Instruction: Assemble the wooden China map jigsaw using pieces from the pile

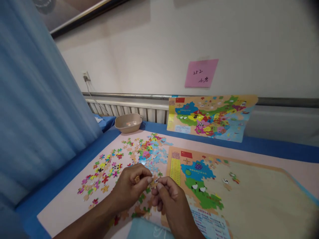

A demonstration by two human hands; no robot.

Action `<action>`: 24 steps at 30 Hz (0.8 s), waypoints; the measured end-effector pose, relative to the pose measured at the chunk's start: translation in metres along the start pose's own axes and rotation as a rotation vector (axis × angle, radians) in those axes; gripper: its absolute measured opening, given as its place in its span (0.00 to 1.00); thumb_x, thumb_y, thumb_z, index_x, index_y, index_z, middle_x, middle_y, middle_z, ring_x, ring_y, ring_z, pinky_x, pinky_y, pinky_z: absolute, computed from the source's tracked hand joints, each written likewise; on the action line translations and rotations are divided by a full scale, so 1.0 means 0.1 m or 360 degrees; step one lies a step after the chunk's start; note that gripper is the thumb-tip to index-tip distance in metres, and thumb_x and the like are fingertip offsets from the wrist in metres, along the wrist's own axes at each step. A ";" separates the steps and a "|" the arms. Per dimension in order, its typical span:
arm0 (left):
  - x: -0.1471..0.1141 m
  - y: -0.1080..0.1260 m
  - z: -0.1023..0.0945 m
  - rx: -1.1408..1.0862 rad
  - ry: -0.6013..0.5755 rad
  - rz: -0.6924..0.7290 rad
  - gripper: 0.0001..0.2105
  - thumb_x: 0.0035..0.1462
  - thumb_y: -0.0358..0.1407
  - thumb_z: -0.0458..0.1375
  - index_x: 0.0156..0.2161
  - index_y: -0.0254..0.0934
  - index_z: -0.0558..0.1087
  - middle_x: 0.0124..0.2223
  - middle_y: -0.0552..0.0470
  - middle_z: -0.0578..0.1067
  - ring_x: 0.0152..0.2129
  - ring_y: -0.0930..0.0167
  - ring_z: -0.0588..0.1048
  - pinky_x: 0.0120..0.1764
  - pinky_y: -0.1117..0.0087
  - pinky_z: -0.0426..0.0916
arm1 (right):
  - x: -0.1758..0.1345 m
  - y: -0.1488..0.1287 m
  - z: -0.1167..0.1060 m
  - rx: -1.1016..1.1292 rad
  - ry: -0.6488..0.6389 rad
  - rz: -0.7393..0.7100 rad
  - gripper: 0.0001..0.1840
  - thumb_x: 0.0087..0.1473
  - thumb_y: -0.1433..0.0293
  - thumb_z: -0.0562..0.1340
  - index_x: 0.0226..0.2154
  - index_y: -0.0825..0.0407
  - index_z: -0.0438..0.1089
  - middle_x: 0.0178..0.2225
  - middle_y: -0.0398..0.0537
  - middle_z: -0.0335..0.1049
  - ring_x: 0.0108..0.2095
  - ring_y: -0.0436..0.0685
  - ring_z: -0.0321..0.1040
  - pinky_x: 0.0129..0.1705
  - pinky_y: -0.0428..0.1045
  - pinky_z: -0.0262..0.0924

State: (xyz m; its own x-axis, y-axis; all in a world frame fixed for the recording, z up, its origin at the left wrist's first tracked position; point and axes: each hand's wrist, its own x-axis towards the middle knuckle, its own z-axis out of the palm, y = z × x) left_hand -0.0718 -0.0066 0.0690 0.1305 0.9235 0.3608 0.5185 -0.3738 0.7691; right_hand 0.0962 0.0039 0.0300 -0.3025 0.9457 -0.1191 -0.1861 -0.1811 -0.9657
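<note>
Loose jigsaw pieces (116,167) left of the grip, I'd guess for easy reach
Left hand (131,184) and right hand (172,198) pinch one small piece (155,181); just right, the part-filled China puzzle (199,171), a matching map (211,119) propped beyond, likely for checking.

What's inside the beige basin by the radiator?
A few puzzle pieces lie inside the basin. Its near wall covers the closest part of the bottom, so whether more pieces lie there cannot be seen.

The pink note (201,73) on the wall (139,56) reads "252" (handwritten, with Chinese characters underneath).
</note>
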 end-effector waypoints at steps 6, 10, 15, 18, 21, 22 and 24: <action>0.03 0.01 0.03 -0.0223 -0.0031 -0.0372 0.09 0.59 0.39 0.58 0.29 0.38 0.74 0.27 0.55 0.73 0.26 0.72 0.70 0.32 0.70 0.63 | -0.04 0.00 0.01 -0.0060 -0.0084 0.0016 0.22 0.56 0.49 0.63 0.30 0.51 0.69 0.21 0.42 0.68 0.21 0.51 0.64 0.24 0.46 0.57; 0.03 0.01 0.04 -0.0308 -0.0022 -0.0480 0.10 0.57 0.41 0.58 0.28 0.37 0.73 0.26 0.55 0.71 0.25 0.72 0.67 0.31 0.71 0.62 | -0.05 0.00 0.02 -0.0037 -0.0063 0.0018 0.25 0.54 0.45 0.65 0.29 0.51 0.68 0.23 0.42 0.69 0.22 0.52 0.65 0.24 0.47 0.59; 0.02 0.01 0.06 -0.0379 -0.0025 -0.0544 0.11 0.55 0.42 0.58 0.27 0.37 0.72 0.25 0.56 0.69 0.24 0.72 0.65 0.30 0.71 0.60 | -0.05 -0.02 0.02 -0.0047 -0.0056 0.0028 0.28 0.51 0.41 0.66 0.29 0.51 0.68 0.22 0.42 0.69 0.21 0.52 0.64 0.24 0.47 0.58; 0.04 0.00 0.06 -0.0396 -0.0036 -0.0539 0.11 0.55 0.41 0.58 0.27 0.37 0.72 0.26 0.55 0.69 0.25 0.72 0.65 0.31 0.71 0.60 | -0.04 -0.01 0.02 -0.0069 -0.0065 0.0047 0.30 0.51 0.39 0.65 0.29 0.50 0.68 0.19 0.42 0.68 0.20 0.52 0.62 0.24 0.47 0.57; 0.05 -0.01 0.07 -0.0415 -0.0043 -0.0534 0.11 0.54 0.42 0.58 0.27 0.36 0.71 0.25 0.56 0.68 0.25 0.72 0.64 0.31 0.71 0.60 | -0.03 0.02 0.00 -0.0071 -0.0073 0.0055 0.31 0.52 0.38 0.65 0.30 0.50 0.68 0.20 0.42 0.69 0.20 0.52 0.63 0.24 0.47 0.57; 0.05 -0.02 0.07 -0.0428 -0.0045 -0.0541 0.11 0.54 0.42 0.58 0.27 0.36 0.70 0.25 0.56 0.67 0.24 0.73 0.63 0.30 0.71 0.59 | -0.02 0.03 0.00 -0.0071 -0.0071 0.0056 0.31 0.52 0.38 0.65 0.30 0.50 0.68 0.21 0.43 0.69 0.20 0.52 0.63 0.24 0.47 0.58; 0.06 -0.04 0.08 -0.0463 -0.0050 -0.0563 0.11 0.54 0.42 0.58 0.27 0.36 0.70 0.25 0.57 0.66 0.24 0.73 0.63 0.30 0.71 0.58 | -0.01 0.05 -0.01 -0.0069 -0.0070 0.0057 0.31 0.52 0.38 0.64 0.30 0.50 0.68 0.21 0.43 0.69 0.21 0.52 0.64 0.24 0.47 0.58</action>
State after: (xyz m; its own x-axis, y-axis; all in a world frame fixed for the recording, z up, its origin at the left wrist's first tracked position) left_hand -0.0665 0.0007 0.0643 0.0158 0.9992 0.0367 0.2772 -0.0396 0.9600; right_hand 0.0965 0.0023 0.0247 -0.3492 0.9258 -0.1445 -0.1338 -0.2019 -0.9702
